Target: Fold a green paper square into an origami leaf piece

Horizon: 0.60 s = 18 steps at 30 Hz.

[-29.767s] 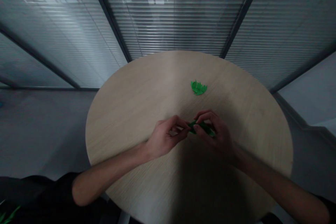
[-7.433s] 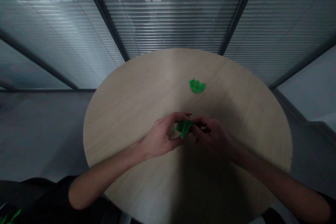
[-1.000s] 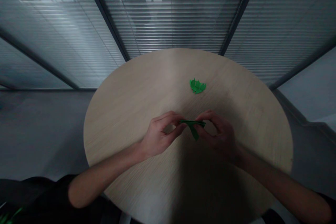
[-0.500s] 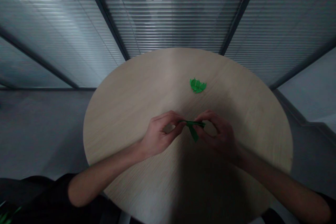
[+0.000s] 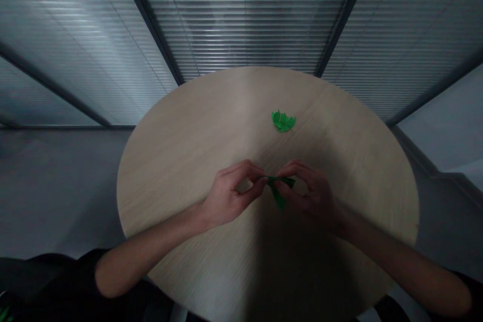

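Between my hands is a folded piece of green paper (image 5: 279,198), with a thin folded band running across and a flap hanging down toward me. My left hand (image 5: 234,192) pinches its left end between thumb and fingers. My right hand (image 5: 307,192) grips the band a short way to the right, thumb below and fingers above, partly hiding it. Farther back on the table lies a small green folded-paper piece (image 5: 283,122) with a jagged, pointed upper edge; neither hand touches it.
The round wooden table (image 5: 181,131) spreads under both forearms, with a dark shadow over its near right part. Glass panels with blinds (image 5: 249,35) stand right behind its far edge. Something bright green (image 5: 5,313) shows at the bottom left corner.
My right hand has slid slightly left along the green paper, closer to my left hand. The hanging flap has tipped a little lower. The view has shifted slightly.
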{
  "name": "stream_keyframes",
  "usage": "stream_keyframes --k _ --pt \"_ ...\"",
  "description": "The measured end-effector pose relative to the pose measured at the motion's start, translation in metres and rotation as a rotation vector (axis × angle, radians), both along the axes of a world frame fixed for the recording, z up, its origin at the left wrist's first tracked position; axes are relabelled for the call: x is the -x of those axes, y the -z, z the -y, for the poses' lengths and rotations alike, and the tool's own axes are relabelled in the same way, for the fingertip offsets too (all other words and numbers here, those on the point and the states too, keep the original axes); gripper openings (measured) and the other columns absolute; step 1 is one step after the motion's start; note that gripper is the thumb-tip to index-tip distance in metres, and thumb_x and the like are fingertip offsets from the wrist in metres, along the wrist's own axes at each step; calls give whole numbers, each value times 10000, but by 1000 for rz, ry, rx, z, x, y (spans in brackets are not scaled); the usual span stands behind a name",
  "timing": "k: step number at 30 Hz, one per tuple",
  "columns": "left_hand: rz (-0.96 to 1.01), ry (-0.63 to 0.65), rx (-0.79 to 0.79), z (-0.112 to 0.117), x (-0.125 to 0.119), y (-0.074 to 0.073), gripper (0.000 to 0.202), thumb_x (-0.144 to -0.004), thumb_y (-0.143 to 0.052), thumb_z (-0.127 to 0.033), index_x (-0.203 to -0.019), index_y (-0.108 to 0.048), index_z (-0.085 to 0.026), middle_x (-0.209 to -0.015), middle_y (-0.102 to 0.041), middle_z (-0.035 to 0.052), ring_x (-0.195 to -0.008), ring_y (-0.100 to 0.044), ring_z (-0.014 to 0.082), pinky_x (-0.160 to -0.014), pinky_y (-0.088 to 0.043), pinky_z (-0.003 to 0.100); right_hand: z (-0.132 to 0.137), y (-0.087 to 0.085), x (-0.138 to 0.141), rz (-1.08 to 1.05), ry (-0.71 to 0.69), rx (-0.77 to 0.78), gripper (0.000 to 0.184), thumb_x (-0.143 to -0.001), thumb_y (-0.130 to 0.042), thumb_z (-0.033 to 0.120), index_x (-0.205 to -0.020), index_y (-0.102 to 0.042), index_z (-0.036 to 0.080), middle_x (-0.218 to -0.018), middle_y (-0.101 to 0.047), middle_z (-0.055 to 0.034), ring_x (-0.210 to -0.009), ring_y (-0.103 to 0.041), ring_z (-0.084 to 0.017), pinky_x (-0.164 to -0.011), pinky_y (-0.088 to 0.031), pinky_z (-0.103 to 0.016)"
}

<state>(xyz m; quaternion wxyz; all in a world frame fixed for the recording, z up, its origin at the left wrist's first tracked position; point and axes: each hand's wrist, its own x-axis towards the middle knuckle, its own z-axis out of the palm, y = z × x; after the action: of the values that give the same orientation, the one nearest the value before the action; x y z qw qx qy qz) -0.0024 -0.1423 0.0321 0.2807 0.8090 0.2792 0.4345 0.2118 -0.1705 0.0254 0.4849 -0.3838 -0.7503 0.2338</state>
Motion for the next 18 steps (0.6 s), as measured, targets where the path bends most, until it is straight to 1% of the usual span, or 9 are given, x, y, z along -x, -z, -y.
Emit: stream_keyframes --k 5,10,14,18 --pt "-14 -14 58 1 -1 -1 71 -953 -645 -149 -890 -676 -156 -827 -720 50 -706 -667 138 -637 -545 252 1 0 0 -25 -7 42 85 -945 -672 172 -875 -664 220 -787 -665 4 -726 -621 -147 -673 -491 -284" --pt "-45 29 87 0 0 0 39 -952 -676 -188 -944 -690 -153 -858 -719 46 -726 -683 137 -663 -564 250 0 0 0 6 -25 48 75 -959 -653 183 -894 -662 220 -794 -680 -2 -743 -629 -156 -675 -496 -288" --pt "-66 30 73 -2 1 1 88 -965 -696 -243 -937 -700 -159 -842 -722 38 -715 -687 138 -660 -564 250 -1 0 0 40 -48 58 68 -982 -636 218 -918 -660 216 -819 -688 -17 -755 -633 -162 -681 -504 -294" --pt "-69 21 85 -2 1 1 152 -995 -662 -271 -903 -699 -155 -811 -716 39 -699 -678 136 -644 -549 245 -2 1 0 56 -19 95 104 -987 -646 259 -893 -658 217 -818 -676 -17 -755 -634 -168 -690 -503 -304"
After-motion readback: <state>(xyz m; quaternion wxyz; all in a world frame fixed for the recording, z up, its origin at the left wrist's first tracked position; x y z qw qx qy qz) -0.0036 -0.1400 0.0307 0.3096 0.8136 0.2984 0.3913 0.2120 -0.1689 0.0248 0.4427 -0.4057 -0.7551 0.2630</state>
